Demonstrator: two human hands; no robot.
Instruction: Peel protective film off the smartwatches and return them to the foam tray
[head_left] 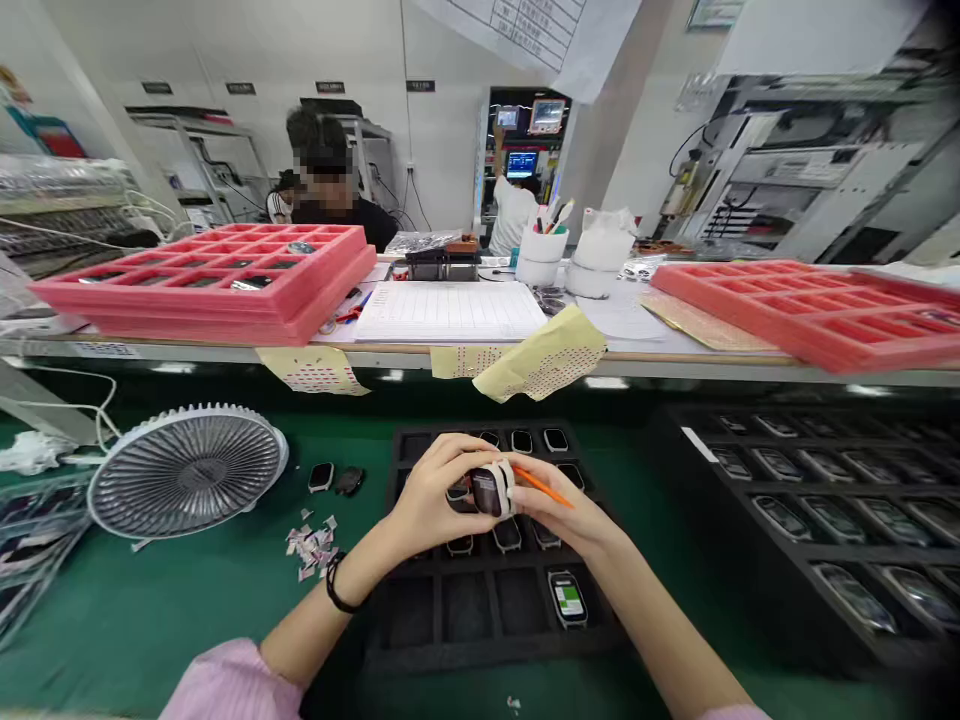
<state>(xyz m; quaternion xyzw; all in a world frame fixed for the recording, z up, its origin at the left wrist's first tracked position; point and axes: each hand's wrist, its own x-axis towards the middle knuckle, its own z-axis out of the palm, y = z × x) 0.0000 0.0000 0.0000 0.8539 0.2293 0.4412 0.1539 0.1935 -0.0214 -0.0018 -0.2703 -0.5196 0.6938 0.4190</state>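
My left hand [442,492] is closed around the edges of a smartwatch [487,492] with a dark screen, held tilted above the black tray. My right hand [559,498] pinches a pale, case-like piece right beside that screen; whether it belongs to the same watch, I cannot tell. A thin orange stick [544,487] is tucked between the right fingers. Under both hands lies the black compartment tray [442,655], with several watch bodies in its back and middle rows. A watch with a lit green and white screen [569,599] sits in a front compartment.
To the right, a taller black tray stack [720,560] holds several watches. On the left are a fan [187,475], two small watch pieces [335,479] and paper scraps [311,546]. Pink foam trays [315,315] stand on the shelf; people are beyond it.
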